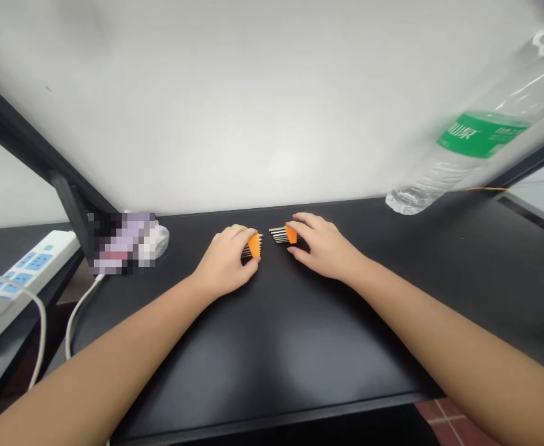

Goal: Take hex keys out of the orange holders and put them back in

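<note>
Over the middle of the black table, my left hand (228, 260) is closed on an orange holder (254, 245), thumb at its near end and fingers at its far end. Short metal tips stick out of its right side, and rods show on its left, under my palm. A short gap to the right, my right hand (322, 244) pinches a second orange holder (291, 234). Several thin metal rods (278, 235) reach left from it. The rods look like hex keys or bits; I cannot tell which. My fingers hide part of both holders.
A large clear bottle (483, 133) with a green label stands at the back right. At the left are a crumpled white plastic bag (158, 241), a blurred-out purple item (125, 241), a white cable (72, 319) and a power strip (25, 272). A pale wall (272, 111) rises behind the table (272, 359).
</note>
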### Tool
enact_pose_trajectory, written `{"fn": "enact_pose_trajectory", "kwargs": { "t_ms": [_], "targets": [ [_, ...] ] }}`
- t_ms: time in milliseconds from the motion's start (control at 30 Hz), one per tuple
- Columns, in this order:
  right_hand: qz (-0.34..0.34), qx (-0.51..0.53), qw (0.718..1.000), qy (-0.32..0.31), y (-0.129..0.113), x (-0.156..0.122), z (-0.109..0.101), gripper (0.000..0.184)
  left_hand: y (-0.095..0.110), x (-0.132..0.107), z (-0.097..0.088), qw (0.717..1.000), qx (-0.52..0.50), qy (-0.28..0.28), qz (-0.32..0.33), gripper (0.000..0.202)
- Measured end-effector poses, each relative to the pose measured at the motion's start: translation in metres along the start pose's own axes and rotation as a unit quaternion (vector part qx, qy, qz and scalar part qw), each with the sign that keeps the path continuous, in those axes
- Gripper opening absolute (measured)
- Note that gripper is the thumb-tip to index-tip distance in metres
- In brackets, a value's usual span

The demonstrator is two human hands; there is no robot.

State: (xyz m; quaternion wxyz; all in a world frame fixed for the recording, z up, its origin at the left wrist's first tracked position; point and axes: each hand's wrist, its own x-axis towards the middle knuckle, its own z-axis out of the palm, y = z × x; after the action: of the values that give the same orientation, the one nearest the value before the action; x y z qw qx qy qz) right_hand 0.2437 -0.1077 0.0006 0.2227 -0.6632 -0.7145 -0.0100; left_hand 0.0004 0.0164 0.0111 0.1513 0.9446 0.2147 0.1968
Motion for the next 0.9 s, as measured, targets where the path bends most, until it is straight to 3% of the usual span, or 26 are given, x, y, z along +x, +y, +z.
{"fn": "enact_pose_trajectory", "kwargs": {
  "t_ms": [67, 167, 300, 467, 533, 633, 767, 900],
  "targets": [
    [-0.028, 0.076, 0.996, 0.031, -0.011, 0.001, -0.002, 0.048, 0.007, -0.002, -0.001, 0.999, -0.043, 0.0, 0.018, 0.044],
    [-0.043, 0.243, 0.969, -0.002, -0.03, 0.001, -0.002, 0.037, 0.015, -0.006, -0.001, 0.995, -0.097, -0.007, 0.031, 0.044],
    [0.041, 0.384, 0.922, -0.042, -0.042, 0.0, 0.005, 0.021, 0.019, -0.007, 0.002, 0.993, -0.118, -0.014, 0.029, 0.044],
    [0.12, 0.509, 0.847, -0.097, -0.037, 0.001, 0.013, 0.022, 0.02, -0.007, 0.001, 0.993, -0.11, -0.032, 0.04, 0.04],
    [0.135, 0.533, 0.829, -0.1, -0.035, 0.002, 0.014, 0.023, 0.021, -0.007, 0.0, 0.994, -0.096, -0.043, 0.041, 0.04],
    [0.151, 0.53, 0.829, -0.094, -0.036, 0.003, 0.014, 0.023, 0.021, -0.006, 0.001, 0.995, -0.072, -0.057, 0.04, 0.044],
    [0.156, 0.488, 0.856, -0.074, -0.037, 0.002, 0.013, 0.019, 0.021, -0.005, 0.002, 0.996, -0.043, -0.055, 0.051, 0.038],
    [0.164, 0.516, 0.838, -0.068, -0.035, 0.002, 0.014, 0.022, 0.021, -0.006, 0.002, 0.997, -0.014, -0.051, 0.065, 0.031]
  ]
}}
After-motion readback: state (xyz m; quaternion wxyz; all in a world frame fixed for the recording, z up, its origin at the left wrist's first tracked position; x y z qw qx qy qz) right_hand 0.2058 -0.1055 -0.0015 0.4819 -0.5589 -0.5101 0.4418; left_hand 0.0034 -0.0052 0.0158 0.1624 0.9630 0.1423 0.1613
